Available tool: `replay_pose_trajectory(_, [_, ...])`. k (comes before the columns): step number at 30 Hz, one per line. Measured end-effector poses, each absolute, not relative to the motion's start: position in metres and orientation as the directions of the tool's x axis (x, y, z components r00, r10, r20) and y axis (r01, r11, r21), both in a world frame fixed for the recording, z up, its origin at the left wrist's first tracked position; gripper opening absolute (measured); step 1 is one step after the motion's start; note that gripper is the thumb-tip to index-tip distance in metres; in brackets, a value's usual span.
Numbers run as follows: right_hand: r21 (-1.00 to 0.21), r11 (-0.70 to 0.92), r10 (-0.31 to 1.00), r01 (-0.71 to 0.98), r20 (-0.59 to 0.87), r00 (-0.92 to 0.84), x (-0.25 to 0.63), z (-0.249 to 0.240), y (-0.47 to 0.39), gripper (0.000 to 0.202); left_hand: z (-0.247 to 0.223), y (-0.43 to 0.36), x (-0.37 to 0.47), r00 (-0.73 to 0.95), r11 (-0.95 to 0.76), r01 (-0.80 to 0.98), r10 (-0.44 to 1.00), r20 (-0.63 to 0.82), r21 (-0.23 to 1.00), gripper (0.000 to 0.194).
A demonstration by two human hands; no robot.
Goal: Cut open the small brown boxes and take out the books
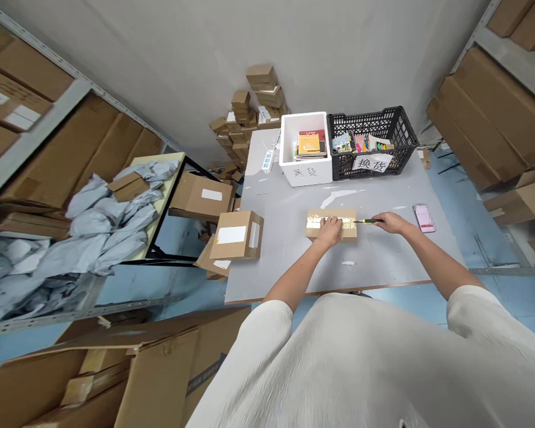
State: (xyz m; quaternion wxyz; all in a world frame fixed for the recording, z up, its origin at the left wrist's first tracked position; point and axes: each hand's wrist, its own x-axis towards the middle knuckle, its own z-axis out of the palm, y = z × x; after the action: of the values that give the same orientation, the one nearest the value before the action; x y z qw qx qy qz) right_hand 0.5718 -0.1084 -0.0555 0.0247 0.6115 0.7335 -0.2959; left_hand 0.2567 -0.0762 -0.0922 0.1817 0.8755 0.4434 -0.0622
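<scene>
A small brown cardboard box with shiny clear tape along its top (350, 232) lies on the grey table (285, 267). My left hand (330, 230) rests on top of this box, fingers spread over the tape. A slim cutter with a black and yellow handle (369, 221) is held in my right hand (389, 222), just right of the box. Its thin tip points left and meets the box's right end at the tape.
A white foam box (305, 176) and a black crate (396, 166) hold books at the table's back. A carton (234, 238) stands at the left edge, a phone (424, 218) lies right, a power strip (268, 161) back left. Shelves of cartons flank both sides.
</scene>
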Motion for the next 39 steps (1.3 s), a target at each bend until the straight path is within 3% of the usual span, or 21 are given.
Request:
replay_pose_trajectory(6, [-0.654, -0.192, 0.833, 0.731, -0.503, -0.231, 0.579, -0.075, -0.111, 0.039, -0.094, -0.069, 0.262, 0.577, -0.512, 0.815, 0.758, -0.304, 0.271, 0.067])
replay_pose_trajectory(10, [-0.719, -0.351, 0.759, 0.599, -0.594, -0.267, 0.575, -0.080, -0.117, 0.040, -0.097, -0.071, 0.256, 0.579, -0.509, 0.812, 0.763, -0.288, 0.285, 0.064])
replay_pose_trajectory(20, [-0.762, -0.523, 0.714, 0.381, -0.636, -0.294, 0.560, -0.079, -0.141, 0.055, -0.101, -0.074, 0.250, 0.562, -0.492, 0.823, 0.780, -0.276, 0.284, 0.064])
replay_pose_trajectory(29, [-0.772, -0.600, 0.744, 0.210, -0.635, -0.209, 0.540, -0.089, -0.164, 0.046, -0.096, -0.073, 0.251, 0.559, -0.490, 0.825, 0.781, -0.278, 0.281, 0.062])
replay_pose_trajectory(39, [-0.772, -0.599, 0.728, 0.212, -0.636, -0.257, 0.547, -0.086, -0.168, 0.045, -0.086, -0.083, 0.254, 0.533, -0.473, 0.843, 0.800, -0.276, 0.257, 0.059])
